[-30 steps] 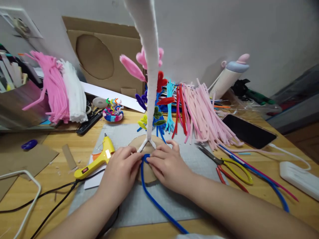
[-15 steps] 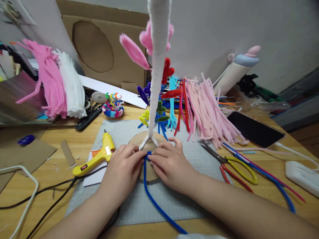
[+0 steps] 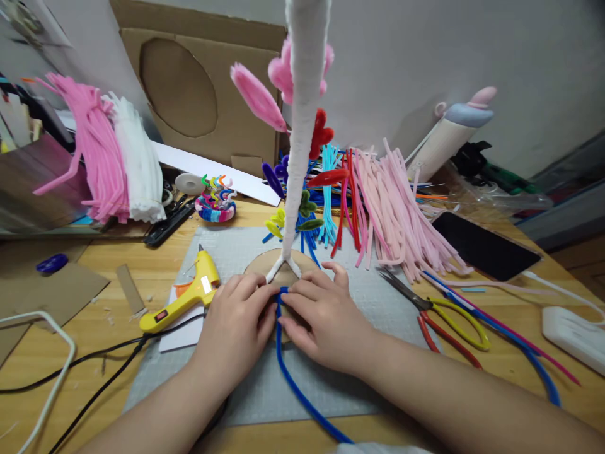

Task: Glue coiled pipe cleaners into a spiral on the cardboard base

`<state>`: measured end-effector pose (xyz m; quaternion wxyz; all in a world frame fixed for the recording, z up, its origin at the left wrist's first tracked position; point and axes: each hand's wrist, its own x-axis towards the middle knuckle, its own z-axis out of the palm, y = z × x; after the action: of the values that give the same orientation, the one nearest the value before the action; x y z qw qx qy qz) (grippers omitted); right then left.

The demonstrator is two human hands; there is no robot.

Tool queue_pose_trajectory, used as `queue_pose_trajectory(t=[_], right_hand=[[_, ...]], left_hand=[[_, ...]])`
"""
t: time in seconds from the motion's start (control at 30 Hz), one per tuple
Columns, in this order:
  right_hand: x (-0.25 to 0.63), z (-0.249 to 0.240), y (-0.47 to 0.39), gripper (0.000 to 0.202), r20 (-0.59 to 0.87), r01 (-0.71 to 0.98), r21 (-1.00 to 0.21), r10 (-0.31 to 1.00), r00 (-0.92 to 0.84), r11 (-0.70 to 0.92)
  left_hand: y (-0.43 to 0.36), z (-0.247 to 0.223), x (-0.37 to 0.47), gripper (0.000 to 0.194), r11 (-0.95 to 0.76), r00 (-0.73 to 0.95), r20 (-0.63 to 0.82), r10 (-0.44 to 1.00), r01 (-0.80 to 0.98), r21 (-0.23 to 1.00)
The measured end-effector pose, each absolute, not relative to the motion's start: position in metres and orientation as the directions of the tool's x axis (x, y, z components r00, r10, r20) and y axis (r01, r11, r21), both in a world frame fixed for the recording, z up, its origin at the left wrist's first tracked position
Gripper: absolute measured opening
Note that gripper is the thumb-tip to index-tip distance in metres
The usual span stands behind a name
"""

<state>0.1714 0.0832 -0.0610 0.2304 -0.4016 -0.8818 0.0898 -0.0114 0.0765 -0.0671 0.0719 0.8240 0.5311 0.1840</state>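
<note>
A blue pipe cleaner (image 3: 292, 382) runs from the table's front edge up to a round cardboard base (image 3: 261, 257), where its bent end lies flat. My left hand (image 3: 239, 315) has its fingertips closed on that end from the left. From the other side, the fingers of my right hand (image 3: 326, 312) press on the same end, the thumb lower beside the strand. Just behind my fingertips stands a white wrapped stem (image 3: 299, 145) with splayed feet on the base. Pink (image 3: 258, 98), red, purple, green and yellow fuzzy petals stick out from it.
A yellow glue gun (image 3: 184, 302) with a black cord lies left of my hands on the grey cutting mat (image 3: 255, 403). Scissors (image 3: 430, 309) and a phone (image 3: 486, 244) are at the right. Bundles of pink pipe cleaners (image 3: 390, 208) lie behind.
My right thumb has slid down and the gap between thumb and fingers has widened. Both hands stay at the blue pipe cleaner's bent end. The view has shifted slightly.
</note>
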Motion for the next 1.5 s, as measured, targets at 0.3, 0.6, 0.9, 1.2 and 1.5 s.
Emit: queue_pose_trajectory(t=[0.3, 0.6, 0.9, 1.2, 1.5], right_hand=[[0.163, -0.063, 0.074, 0.040, 0.255, 0.748, -0.310, 0.809, -0.530, 0.588], [0.157, -0.062, 0.064, 0.043, 0.207, 0.781, -0.247, 0.819, -0.536, 0.574], [0.167, -0.056, 0.066, 0.054, 0.116, 0.752, -0.266, 0.794, -0.596, 0.603], [0.184, -0.043, 0.091, 0.041, 0.088, 0.615, -0.376, 0.688, -0.720, 0.693], [0.187, -0.049, 0.104, 0.037, 0.161, 0.552, -0.343, 0.627, -0.762, 0.760]], left_hand=[[0.078, -0.067, -0.011, 0.017, -0.433, 0.371, 0.242, 0.897, 0.849, 0.303], [0.077, -0.067, -0.010, 0.016, -0.417, 0.361, 0.233, 0.903, 0.865, 0.277], [0.075, -0.066, -0.009, 0.018, -0.419, 0.357, 0.252, 0.900, 0.867, 0.270], [0.075, -0.066, -0.010, 0.019, -0.419, 0.366, 0.225, 0.903, 0.867, 0.271], [0.076, -0.068, -0.011, 0.020, -0.419, 0.366, 0.218, 0.905, 0.857, 0.300]])
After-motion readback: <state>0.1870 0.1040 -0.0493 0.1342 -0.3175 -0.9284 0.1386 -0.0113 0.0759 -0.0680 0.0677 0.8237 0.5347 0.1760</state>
